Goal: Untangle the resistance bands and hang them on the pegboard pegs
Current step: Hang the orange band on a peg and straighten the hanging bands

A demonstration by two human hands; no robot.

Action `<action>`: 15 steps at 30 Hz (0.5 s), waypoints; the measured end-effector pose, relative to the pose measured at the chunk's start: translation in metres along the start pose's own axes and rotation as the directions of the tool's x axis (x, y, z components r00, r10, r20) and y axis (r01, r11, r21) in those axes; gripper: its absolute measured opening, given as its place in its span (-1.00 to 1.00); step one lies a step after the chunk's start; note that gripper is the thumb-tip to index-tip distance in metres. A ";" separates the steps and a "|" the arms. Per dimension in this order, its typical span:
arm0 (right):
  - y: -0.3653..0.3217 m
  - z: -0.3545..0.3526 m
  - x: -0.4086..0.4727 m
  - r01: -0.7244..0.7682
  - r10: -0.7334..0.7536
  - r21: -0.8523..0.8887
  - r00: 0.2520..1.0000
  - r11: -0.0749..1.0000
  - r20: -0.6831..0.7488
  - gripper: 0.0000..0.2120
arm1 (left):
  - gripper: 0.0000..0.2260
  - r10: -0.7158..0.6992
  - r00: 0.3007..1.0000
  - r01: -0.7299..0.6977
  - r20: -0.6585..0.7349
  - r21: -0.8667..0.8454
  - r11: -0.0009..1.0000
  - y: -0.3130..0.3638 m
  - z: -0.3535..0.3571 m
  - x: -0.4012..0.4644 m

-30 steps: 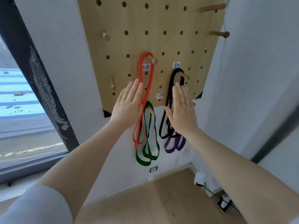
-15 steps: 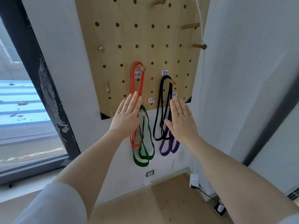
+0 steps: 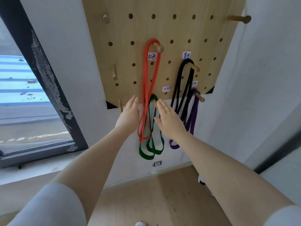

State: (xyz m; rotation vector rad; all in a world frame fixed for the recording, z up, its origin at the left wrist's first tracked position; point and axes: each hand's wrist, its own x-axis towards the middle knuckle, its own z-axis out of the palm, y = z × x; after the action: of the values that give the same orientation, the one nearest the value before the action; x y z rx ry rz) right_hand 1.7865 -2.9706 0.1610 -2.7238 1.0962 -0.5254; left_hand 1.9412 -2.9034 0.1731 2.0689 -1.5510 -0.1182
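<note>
A wooden pegboard (image 3: 141, 28) hangs on the white wall. A red band (image 3: 145, 82) hangs from an upper peg (image 3: 158, 47). A green band (image 3: 151, 144) hangs from a lower peg behind my fingers. A black band (image 3: 180, 88) hangs from a peg (image 3: 195, 68) on the right, and a purple band (image 3: 193, 115) from the peg (image 3: 200, 97) below it. My left hand (image 3: 129, 115) is flat and open just left of the red band. My right hand (image 3: 169, 119) is flat and open between the green band and the black and purple ones. Neither hand holds anything.
Small paper labels (image 3: 152, 56) sit beside the pegs. Spare pegs (image 3: 239, 18) stick out at the upper right and along the left side (image 3: 114, 73). A dark-framed window (image 3: 48, 82) is on the left. A wall socket (image 3: 157, 163) sits above the wooden floor (image 3: 154, 198).
Both hands dropped lower on the board and moved closer together, from over the red and black bands to either side of the red and green bands. The view shifted.
</note>
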 end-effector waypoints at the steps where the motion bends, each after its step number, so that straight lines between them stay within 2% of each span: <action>1: 0.003 0.005 0.012 -0.023 0.023 0.028 1.000 0.999 0.001 -0.43 | -0.52 -0.015 1.000 0.015 -0.003 -0.029 0.999 -0.004 0.003 0.011; 5: 0.013 0.021 0.070 -0.177 0.173 0.263 0.984 0.949 0.038 -0.45 | -0.56 -0.085 0.996 0.086 0.013 -0.174 0.981 -0.013 0.015 0.059; 8: 0.019 0.036 0.118 -0.325 0.334 0.482 0.940 0.814 0.070 -0.55 | -0.61 -0.153 0.985 0.172 0.080 -0.339 0.925 -0.014 0.027 0.094; 10: 0.023 0.042 0.143 -0.391 0.421 0.567 0.903 0.725 0.085 -0.66 | -0.61 -0.231 0.964 0.267 0.133 -0.478 0.837 -0.016 0.037 0.114; 13: 0.028 0.044 0.162 -0.383 0.441 0.659 0.893 0.647 0.086 -0.70 | -0.64 -0.289 0.947 0.315 0.142 -0.591 0.742 -0.020 0.054 0.135; 15: 0.031 0.044 0.168 -0.347 0.426 0.684 0.903 0.642 0.059 -0.74 | -0.64 -0.277 0.950 0.305 0.145 -0.625 0.718 -0.020 0.062 0.140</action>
State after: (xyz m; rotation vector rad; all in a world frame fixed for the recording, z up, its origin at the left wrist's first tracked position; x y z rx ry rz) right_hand 1.8958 -3.1088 0.1559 -1.7693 1.1667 -0.8128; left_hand 1.9812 -3.0502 0.1454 1.7179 -0.9785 -0.7160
